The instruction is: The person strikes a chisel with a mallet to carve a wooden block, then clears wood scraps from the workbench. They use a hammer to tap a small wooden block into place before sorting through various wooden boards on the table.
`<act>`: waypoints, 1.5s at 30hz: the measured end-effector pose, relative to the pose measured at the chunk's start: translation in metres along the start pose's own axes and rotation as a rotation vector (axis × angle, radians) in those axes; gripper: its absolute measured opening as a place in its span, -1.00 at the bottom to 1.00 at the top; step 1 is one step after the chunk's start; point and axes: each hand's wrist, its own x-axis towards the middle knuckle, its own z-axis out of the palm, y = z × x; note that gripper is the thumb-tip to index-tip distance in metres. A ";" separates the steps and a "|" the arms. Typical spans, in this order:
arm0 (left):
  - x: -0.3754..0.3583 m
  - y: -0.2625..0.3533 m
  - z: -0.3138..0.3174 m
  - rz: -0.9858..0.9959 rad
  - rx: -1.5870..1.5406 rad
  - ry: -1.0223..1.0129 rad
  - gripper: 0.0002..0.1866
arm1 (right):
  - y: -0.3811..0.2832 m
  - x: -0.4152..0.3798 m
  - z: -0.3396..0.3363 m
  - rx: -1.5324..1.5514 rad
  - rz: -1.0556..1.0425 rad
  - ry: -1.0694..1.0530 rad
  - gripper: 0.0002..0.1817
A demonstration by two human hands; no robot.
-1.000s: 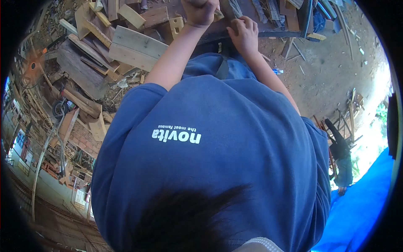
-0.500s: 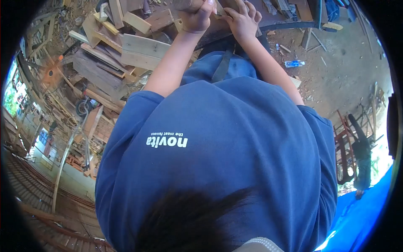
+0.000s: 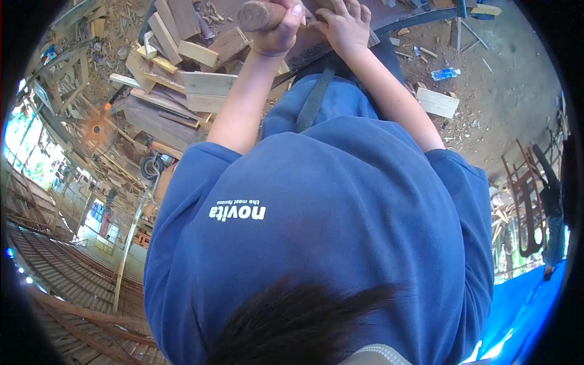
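My left hand (image 3: 278,31) is closed around a thick, rounded brown wooden piece (image 3: 257,16), whose blunt end points left. Close by on the right, my right hand (image 3: 348,27) has its fingers spread and its thumb stretched left, resting over brown wood at the top edge. What lies beneath its fingertips is partly cut off by the frame. Both hands are above a dark, curved-edged work surface (image 3: 389,23).
Pale and dark boards (image 3: 210,85) lie piled on the left near an orange round fan-like object (image 3: 97,129). On the ground at right are a plastic bottle (image 3: 445,74) and a short board (image 3: 438,102). A person (image 3: 552,210) is at the far right.
The view has shifted, so the surroundings appear moved. More of the rounded wooden piece in my left hand shows now. My right hand sits slightly further left in view, its fingers still spread.
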 end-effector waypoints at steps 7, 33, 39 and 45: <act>0.002 0.002 -0.003 -0.002 0.022 -0.042 -0.88 | 0.001 0.002 -0.004 -0.005 0.014 -0.045 -0.65; 0.012 -0.003 -0.010 0.002 -0.044 -0.155 -0.91 | 0.004 0.003 -0.001 0.037 0.004 -0.014 -0.68; 0.008 -0.003 -0.007 0.032 0.030 -0.170 -0.90 | 0.003 0.005 -0.008 0.078 -0.013 -0.046 -0.51; 0.005 -0.006 -0.011 0.000 0.018 -0.115 -0.90 | 0.024 -0.020 -0.013 -0.045 0.140 -0.059 -0.17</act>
